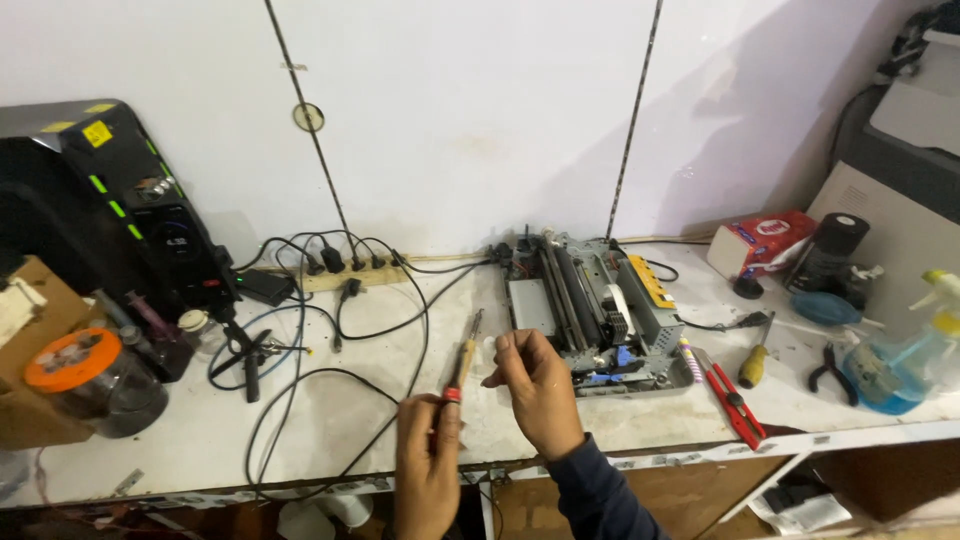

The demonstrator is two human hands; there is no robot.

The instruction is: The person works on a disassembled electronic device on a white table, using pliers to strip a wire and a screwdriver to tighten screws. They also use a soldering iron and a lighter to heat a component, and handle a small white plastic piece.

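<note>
Soldering step underway: left hand grips iron upright, right hand pinches something tiny beside printer chassis; next likely needs tip meeting pinched bit.

A white workbench stands against a white panelled wall with 2 dark seams, evenly lit.

left hand: fist closed, raised | right hand: fingertips pinched, back up

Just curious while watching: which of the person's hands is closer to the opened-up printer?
The right hand: it hovers just left of the printer, nearly touching. The left hand, holding the soldering iron, is further left.
</note>
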